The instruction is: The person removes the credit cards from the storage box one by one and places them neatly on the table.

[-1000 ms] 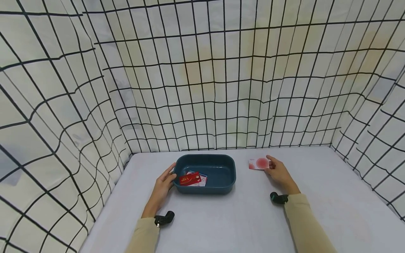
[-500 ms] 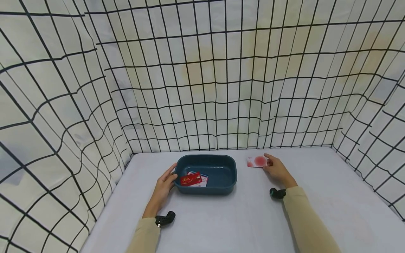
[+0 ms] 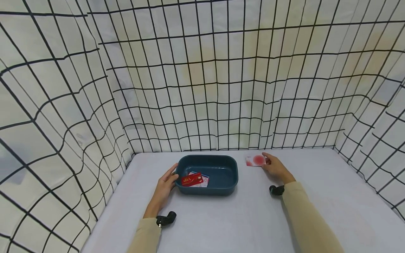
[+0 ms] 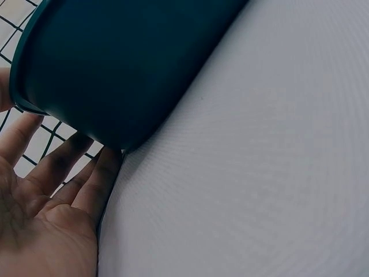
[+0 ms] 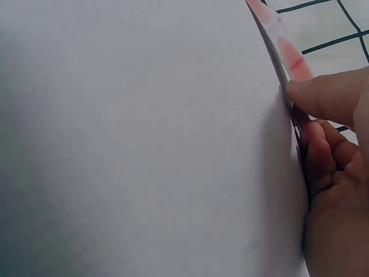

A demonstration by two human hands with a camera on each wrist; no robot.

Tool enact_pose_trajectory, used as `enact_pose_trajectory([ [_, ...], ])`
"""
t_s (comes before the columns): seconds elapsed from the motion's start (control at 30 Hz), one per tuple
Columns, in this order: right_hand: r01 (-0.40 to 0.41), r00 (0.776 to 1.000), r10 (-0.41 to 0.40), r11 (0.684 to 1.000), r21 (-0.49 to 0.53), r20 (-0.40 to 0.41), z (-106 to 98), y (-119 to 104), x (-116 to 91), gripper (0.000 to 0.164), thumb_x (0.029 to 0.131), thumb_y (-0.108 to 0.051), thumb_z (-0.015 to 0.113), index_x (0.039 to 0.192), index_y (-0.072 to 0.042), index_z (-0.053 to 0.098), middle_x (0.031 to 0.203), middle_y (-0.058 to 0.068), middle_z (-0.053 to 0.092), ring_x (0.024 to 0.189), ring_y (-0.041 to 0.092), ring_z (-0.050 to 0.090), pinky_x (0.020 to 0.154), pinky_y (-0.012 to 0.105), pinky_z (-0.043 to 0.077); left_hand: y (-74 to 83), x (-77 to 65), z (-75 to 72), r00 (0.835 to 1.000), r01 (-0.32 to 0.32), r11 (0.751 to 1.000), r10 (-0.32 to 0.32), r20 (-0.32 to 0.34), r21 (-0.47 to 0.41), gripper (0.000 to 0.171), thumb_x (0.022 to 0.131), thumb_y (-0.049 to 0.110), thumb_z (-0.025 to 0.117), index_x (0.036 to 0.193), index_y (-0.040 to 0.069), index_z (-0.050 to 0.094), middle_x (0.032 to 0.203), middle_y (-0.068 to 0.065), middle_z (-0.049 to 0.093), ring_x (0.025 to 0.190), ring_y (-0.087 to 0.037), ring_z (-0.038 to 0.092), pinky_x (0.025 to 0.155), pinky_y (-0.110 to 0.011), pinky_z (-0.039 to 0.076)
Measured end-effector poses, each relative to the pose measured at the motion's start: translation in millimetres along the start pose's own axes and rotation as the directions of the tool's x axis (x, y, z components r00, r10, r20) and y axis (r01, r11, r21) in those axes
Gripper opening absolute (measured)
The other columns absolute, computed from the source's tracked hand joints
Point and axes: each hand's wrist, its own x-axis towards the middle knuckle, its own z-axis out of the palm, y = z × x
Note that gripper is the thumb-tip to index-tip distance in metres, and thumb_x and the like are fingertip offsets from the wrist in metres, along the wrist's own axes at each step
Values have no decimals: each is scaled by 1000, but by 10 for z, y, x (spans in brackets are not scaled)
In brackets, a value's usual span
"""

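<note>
In the head view a dark teal plastic basin (image 3: 221,191) stands on the table. My left hand (image 3: 164,188) holds its left end; in the left wrist view the thumb (image 4: 4,92) is at the rim and the fingers lie against the outer wall (image 4: 109,86). Inside lie a red card marked VIP (image 3: 191,179) and other cards (image 3: 205,181) partly under it. To the right, my right hand (image 3: 276,168) pinches the right end of a pink and white card (image 3: 253,161), with the thumb (image 5: 323,95) on its printed face in the right wrist view.
A white cloth covers the table (image 3: 218,225). White sheeting with black netting (image 3: 221,91) rises behind the table and along both sides. A black wrist camera (image 3: 166,219) sits on the left wrist, another camera (image 3: 277,190) on the right.
My right hand and the pink and white card have shifted slightly left and away from me, nearer the basin. The left hand stays at the basin's end.
</note>
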Motion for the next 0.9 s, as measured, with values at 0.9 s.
enact_pose_trajectory([
  [0.9,6,999,-5,1000,-23,47,13,60,133,63,99,-8,58,155,5,32,126,30,45,109,37,46,99,53,46,-17,17,4,1000,7,1000,-7,-9,5,47,108,26,51,154,33,46,165,-9,36,152,-29,37,121,-48,35],
])
